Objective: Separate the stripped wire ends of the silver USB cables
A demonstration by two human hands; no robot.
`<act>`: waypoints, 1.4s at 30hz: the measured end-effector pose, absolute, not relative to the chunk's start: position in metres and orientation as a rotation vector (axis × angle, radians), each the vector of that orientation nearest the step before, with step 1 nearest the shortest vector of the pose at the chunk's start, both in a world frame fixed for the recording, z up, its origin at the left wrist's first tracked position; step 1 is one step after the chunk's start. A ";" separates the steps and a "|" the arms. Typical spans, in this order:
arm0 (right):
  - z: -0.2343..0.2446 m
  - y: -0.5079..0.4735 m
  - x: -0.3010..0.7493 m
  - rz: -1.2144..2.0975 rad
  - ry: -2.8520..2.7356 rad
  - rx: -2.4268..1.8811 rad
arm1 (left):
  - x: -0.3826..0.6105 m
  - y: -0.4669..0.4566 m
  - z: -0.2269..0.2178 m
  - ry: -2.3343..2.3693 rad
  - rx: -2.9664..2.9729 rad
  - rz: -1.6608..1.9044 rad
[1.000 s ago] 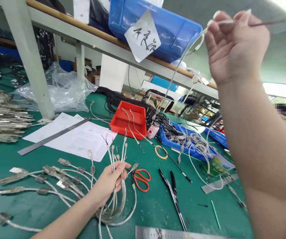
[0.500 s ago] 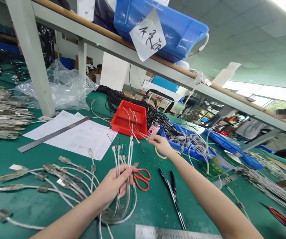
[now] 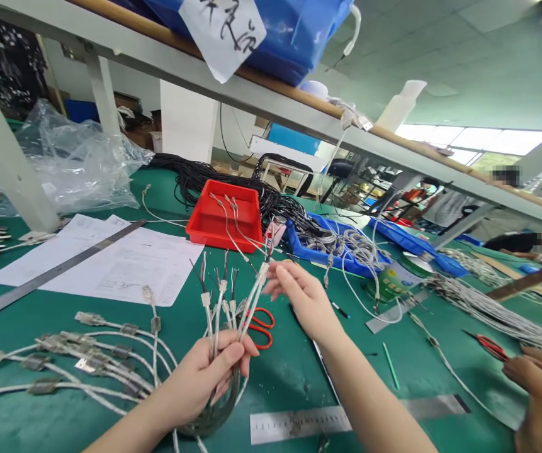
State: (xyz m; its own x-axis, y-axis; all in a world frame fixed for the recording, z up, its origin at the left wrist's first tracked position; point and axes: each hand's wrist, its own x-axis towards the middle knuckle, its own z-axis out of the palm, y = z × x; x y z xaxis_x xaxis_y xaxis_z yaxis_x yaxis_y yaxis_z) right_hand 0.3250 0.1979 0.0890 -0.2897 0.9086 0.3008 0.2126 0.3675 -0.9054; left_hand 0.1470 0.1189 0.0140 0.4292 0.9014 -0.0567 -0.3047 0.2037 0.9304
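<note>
The left hand (image 3: pixel 223 362) closes around a bundle of clear-sheathed, silver-grey cables (image 3: pixel 208 314), stripped ends up, above the green tabletop (image 3: pixel 294 377). The right hand (image 3: pixel 301 302) curls loosely beside the rightmost ends; whether it grips one, I cannot tell. Beyond stands a shallow red plastic tray (image 3: pixel 218 238).

A long grey metal ruler (image 3: pixel 63 267) lies across white printed sheets (image 3: pixel 143 267); behind them sits a crumpled clear plastic bag (image 3: pixel 75 160).

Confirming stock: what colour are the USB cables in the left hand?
The USB cables look silvery white, best in the head view.
</note>
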 end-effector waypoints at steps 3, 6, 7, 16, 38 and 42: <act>0.086 0.173 0.319 1.429 -1.472 -0.874 | 0.150 0.113 0.011 0.733 1.096 0.880; 0.083 0.159 0.319 1.480 -1.304 -0.822 | 0.151 0.110 0.008 0.721 1.089 0.861; 0.082 0.156 0.320 1.482 -1.268 -0.803 | 0.152 0.109 0.007 0.718 1.074 0.861; 0.078 0.142 0.319 1.454 -1.160 -0.777 | 0.151 0.101 0.004 0.719 1.094 0.780; 0.075 0.134 0.319 1.444 -1.070 -0.763 | 0.152 0.099 0.001 0.809 1.583 0.689; 0.077 0.134 0.318 1.433 -1.033 -0.763 | 0.150 0.099 0.002 0.812 1.624 0.660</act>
State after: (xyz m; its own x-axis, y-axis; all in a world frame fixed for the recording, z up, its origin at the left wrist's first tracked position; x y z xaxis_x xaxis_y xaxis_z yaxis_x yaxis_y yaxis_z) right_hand 0.3179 0.1341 0.0775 -0.1346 0.9851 0.1066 -0.4122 0.0422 -0.9101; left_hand 0.1505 0.0991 0.0022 0.6027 0.7979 -0.0045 0.1587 -0.1143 0.9807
